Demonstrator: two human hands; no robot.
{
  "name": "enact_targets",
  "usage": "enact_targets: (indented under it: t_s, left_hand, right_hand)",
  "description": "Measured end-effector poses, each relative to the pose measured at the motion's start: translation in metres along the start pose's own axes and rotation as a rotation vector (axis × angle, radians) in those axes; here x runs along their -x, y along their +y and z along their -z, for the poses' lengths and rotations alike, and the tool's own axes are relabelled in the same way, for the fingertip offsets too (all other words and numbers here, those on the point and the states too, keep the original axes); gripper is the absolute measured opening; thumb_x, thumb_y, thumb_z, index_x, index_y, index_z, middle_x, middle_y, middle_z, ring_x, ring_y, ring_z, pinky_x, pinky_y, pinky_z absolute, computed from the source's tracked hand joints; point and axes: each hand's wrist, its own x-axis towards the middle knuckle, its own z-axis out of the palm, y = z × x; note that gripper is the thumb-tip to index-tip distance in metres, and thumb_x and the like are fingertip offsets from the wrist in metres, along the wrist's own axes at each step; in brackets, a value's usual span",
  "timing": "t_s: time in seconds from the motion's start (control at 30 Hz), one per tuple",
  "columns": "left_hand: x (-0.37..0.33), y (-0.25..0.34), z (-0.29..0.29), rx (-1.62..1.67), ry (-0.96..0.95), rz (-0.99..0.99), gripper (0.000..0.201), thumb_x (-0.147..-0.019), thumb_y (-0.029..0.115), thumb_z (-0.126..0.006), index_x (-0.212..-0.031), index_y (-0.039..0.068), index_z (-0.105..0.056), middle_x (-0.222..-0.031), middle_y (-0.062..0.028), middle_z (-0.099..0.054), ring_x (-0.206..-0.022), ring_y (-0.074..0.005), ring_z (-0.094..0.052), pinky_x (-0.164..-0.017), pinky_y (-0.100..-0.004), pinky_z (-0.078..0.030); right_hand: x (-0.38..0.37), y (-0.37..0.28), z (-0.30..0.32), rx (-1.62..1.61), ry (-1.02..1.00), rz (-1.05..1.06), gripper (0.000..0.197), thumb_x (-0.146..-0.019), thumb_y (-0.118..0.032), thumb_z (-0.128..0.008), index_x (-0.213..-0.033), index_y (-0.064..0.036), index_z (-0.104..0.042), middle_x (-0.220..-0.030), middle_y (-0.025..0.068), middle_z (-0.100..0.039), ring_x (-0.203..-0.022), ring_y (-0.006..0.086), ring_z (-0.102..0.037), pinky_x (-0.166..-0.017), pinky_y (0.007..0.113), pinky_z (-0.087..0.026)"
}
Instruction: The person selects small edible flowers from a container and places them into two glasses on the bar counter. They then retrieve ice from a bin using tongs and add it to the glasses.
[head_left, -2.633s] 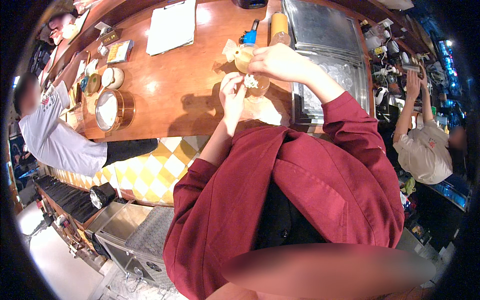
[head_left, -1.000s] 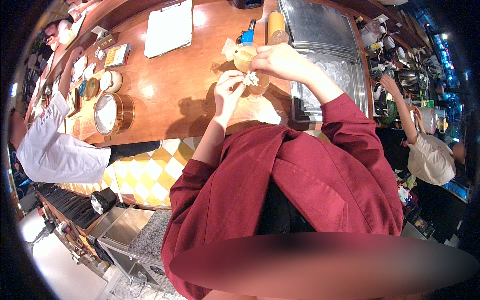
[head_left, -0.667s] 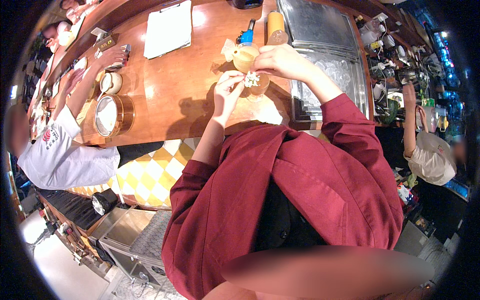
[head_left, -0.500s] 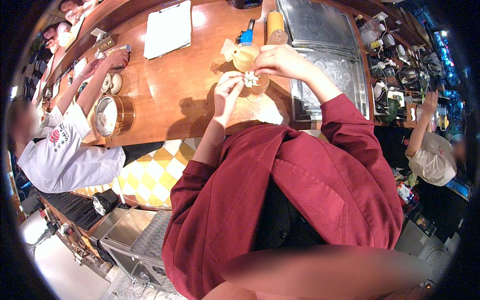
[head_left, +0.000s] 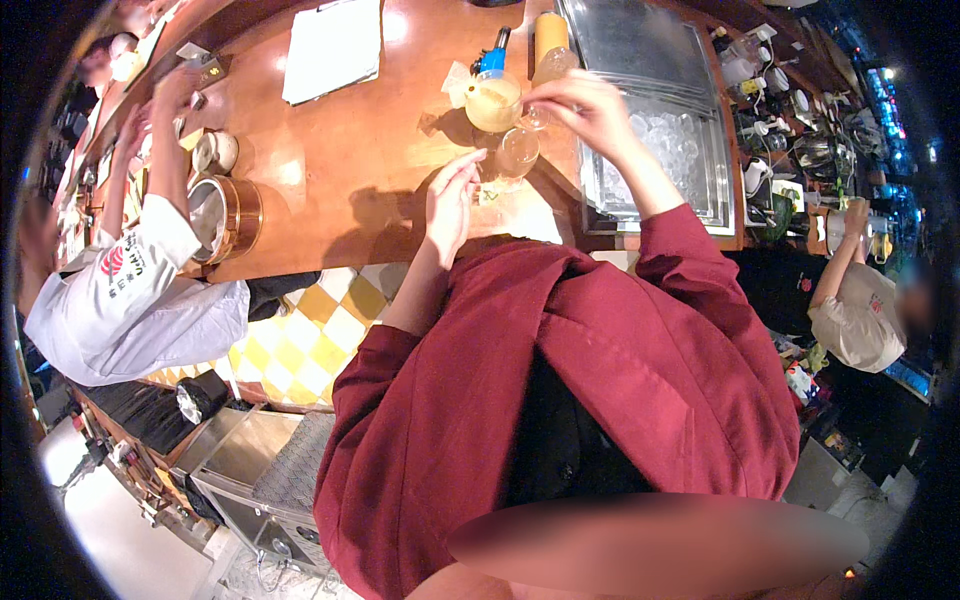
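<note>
On the wooden counter stands a glass with a pale yellow drink (head_left: 492, 104), a light ribbon-like piece (head_left: 458, 86) at its left side. Nearer to me is a clear round glass (head_left: 518, 153). My right hand (head_left: 588, 105) is beside the drink's right rim, thumb and fingertips pinched; anything between them is too small to name. Left of the clear glass, my left hand (head_left: 454, 203) has its fingers closed together and pointing up, what they hold being unclear. A small green bit (head_left: 489, 196) lies on the pale patch near the counter's front edge.
Behind the drink are a blue torch (head_left: 493, 56), a yellow cylinder (head_left: 551, 36) and another clear glass (head_left: 556, 66). A metal ice bin (head_left: 590, 190) is on the right, white papers (head_left: 333, 52) back left. A co-worker (head_left: 140, 300) works at left by a copper-coloured tub (head_left: 245, 218); another person (head_left: 865, 310) is far right.
My hands have moved apart. The white flower cluster that was between them no longer shows there. The right hand has shifted slightly up and right; the co-worker's arms at left have moved away from me.
</note>
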Motion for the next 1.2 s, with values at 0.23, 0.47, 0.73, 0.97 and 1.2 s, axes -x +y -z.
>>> enact_targets:
  t_s: [0.23,0.47,0.73,0.97,1.2]
  left_hand:
    - [0.013,-0.040,0.072,-0.341,0.146,-0.114,0.026,-0.091,0.006,-0.049,-0.114,0.000,-0.060,-0.107,-0.0054,-0.064,-0.087,-0.0105,-0.053,-0.079,-0.0229,-0.043]
    - [0.011,-0.062,0.116,-0.763,0.094,-0.263,0.023,-0.091,0.000,-0.047,-0.107,-0.001,-0.063,-0.106,-0.0080,-0.065,-0.093,-0.0141,-0.060,-0.085,-0.0258,-0.045]
    - [-0.026,0.018,0.182,-1.664,0.822,-0.516,0.018,-0.082,0.008,-0.062,-0.098,0.000,-0.059,-0.097,-0.0182,-0.058,-0.096,-0.0362,-0.054,-0.084,-0.0440,-0.044]
    - [-0.034,0.009,0.185,-1.613,0.421,-0.508,0.010,-0.084,0.005,-0.057,-0.092,0.000,-0.056,-0.095,-0.0202,-0.057,-0.094,-0.0391,-0.053,-0.084,-0.0451,-0.043]
    - [-0.037,-0.028,0.120,-1.482,-0.030,-0.734,0.010,-0.081,0.005,-0.064,-0.089,0.002,-0.058,-0.086,-0.0157,-0.056,-0.086,-0.0336,-0.054,-0.077,-0.0418,-0.044]
  right_hand:
    - [0.065,-0.026,0.015,0.110,0.366,-0.078,0.022,-0.076,0.007,-0.067,-0.093,-0.0054,-0.072,-0.089,0.0056,-0.071,-0.070,0.0152,-0.060,-0.062,0.026,-0.045]
    - [0.132,-0.013,-0.013,-0.056,0.534,-0.358,0.017,-0.087,0.010,-0.057,-0.101,0.0029,-0.063,-0.100,0.0150,-0.068,-0.091,0.0189,-0.065,-0.080,0.027,-0.051]
    - [0.201,-0.014,-0.073,-0.039,0.281,-0.429,0.009,-0.087,-0.008,-0.064,-0.093,-0.0028,-0.066,-0.093,0.0108,-0.068,-0.078,0.0211,-0.065,-0.070,0.030,-0.051]
    - [0.193,-0.029,-0.110,-0.100,-0.119,-0.423,0.015,-0.087,-0.016,-0.064,-0.098,-0.0063,-0.067,-0.089,0.0117,-0.069,-0.078,0.0285,-0.068,-0.069,0.035,-0.054]
    - [0.229,-0.025,-0.096,0.022,0.050,-0.767,0.016,-0.088,-0.017,-0.062,-0.097,-0.0058,-0.068,-0.090,0.0127,-0.069,-0.082,0.0278,-0.067,-0.073,0.034,-0.053]
